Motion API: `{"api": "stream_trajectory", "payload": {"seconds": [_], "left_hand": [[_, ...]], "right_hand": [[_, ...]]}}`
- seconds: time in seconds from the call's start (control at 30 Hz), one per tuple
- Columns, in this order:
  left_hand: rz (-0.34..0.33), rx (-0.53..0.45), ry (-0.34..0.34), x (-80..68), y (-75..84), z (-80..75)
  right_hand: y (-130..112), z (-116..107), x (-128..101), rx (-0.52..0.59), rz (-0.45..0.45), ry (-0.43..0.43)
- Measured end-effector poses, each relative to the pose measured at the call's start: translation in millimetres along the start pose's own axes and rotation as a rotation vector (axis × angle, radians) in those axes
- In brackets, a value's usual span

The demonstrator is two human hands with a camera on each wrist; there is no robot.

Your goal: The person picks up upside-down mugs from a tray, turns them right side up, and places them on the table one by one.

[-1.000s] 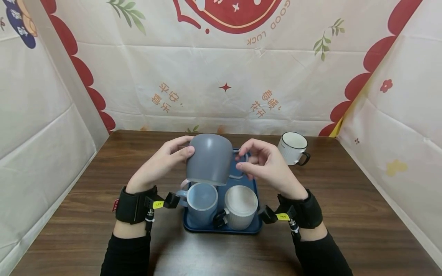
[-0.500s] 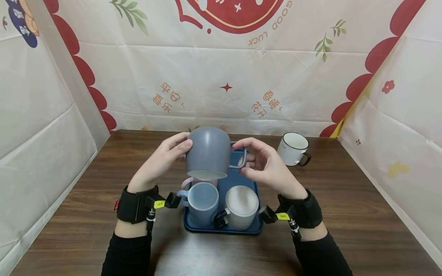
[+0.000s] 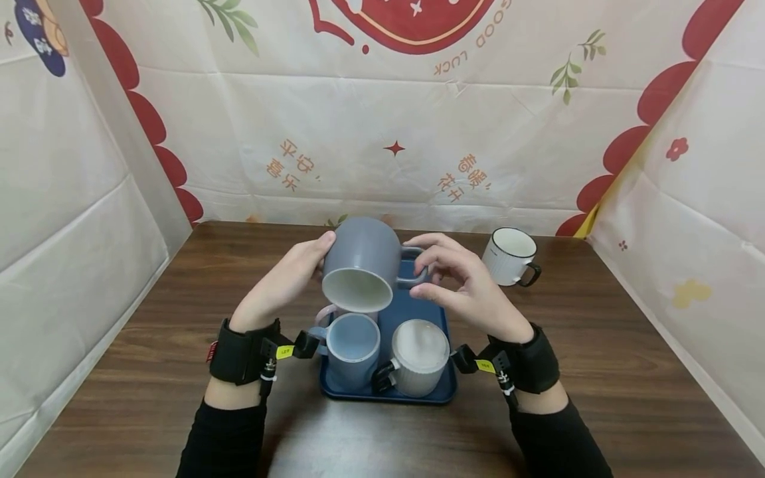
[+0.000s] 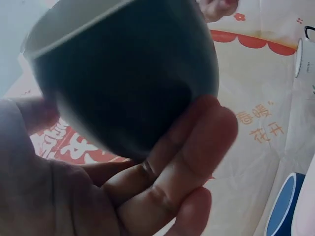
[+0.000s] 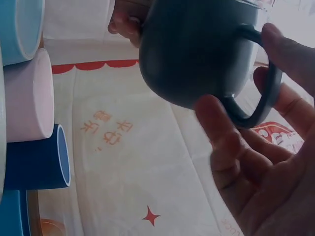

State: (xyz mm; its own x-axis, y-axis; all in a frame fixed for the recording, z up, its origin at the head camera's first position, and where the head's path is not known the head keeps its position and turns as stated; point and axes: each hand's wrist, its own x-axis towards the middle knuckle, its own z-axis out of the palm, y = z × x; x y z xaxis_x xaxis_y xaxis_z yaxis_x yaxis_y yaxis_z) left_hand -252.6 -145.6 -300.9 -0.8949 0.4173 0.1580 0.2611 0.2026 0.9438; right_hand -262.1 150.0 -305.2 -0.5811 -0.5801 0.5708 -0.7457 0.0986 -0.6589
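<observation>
The grey mug (image 3: 363,265) is held in the air above the far half of the blue tray (image 3: 418,312), tilted so that its pale inside and rim face the person. The left hand (image 3: 285,284) grasps the mug's body from its left side, with the fingers (image 4: 197,142) curled around the rounded wall and base. The right hand (image 3: 465,285) is at the handle (image 3: 414,269) on the mug's right side, with the thumb and forefinger curled about the loop and touching it. On the near half of the tray stand a light blue mug (image 3: 351,348) on the left and a ribbed white mug (image 3: 420,355) on the right, side by side. A pink mug (image 3: 327,312) is partly hidden behind the light blue one. A white mug with a dark rim (image 3: 510,255) stands on the wooden table (image 3: 597,358), well apart from the tray, toward the far right corner.
</observation>
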Motion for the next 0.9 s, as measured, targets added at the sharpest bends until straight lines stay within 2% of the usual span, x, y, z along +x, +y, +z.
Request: {"api": "stream_trajectory", "payload": {"seconds": [0.27,0.4,0.6,0.9], "left_hand": [[0.002,0.018,-0.045,2.6,-1.6,1.6],[0.011,0.031,-0.055,3.3,-1.1,1.2],[-0.023,0.045,-0.05,3.6,-1.3,1.5],[-0.015,0.043,-0.057,2.9,0.0,2.1]], "right_hand": [[-0.1,1.6,1.2,0.004,-0.069,0.059],[-0.3,2.1,2.2,0.001,-0.082,0.045],[-1.5,4.3,2.9,0.001,-0.065,0.025],[0.9,3.5,3.5,-0.016,-0.069,0.019]]}}
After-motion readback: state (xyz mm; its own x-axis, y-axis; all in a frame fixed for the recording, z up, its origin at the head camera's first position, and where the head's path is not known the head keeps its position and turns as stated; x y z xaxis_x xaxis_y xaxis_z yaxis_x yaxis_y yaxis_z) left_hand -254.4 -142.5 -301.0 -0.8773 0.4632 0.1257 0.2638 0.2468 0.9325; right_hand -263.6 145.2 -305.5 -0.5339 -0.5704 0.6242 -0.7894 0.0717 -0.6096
